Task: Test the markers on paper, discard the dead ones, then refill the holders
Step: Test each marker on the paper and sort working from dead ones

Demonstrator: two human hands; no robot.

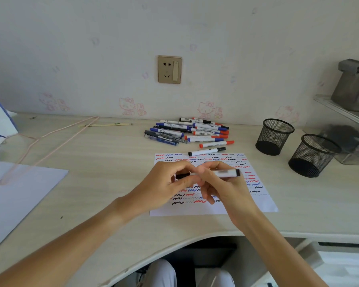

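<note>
Both hands hold one black marker above the scribbled paper.

Head view: the left hand [170, 183] pinches the dark cap end of the marker [226, 173], while the right hand [222, 185] curls round its white barrel; the label is blurred, and the fingers hide whether the cap is on or coming off. The hands cover the middle of the paper [257, 204], which lies on the counter [112, 162] filled with red, blue and black squiggles. A black marker lies across its far edge, a red one just beyond, then the pile [187, 131] near the wall. Two mesh holders [274, 136] stand right, their insides too dark to read. A second sheet [19, 193] is cut off at left.
</note>
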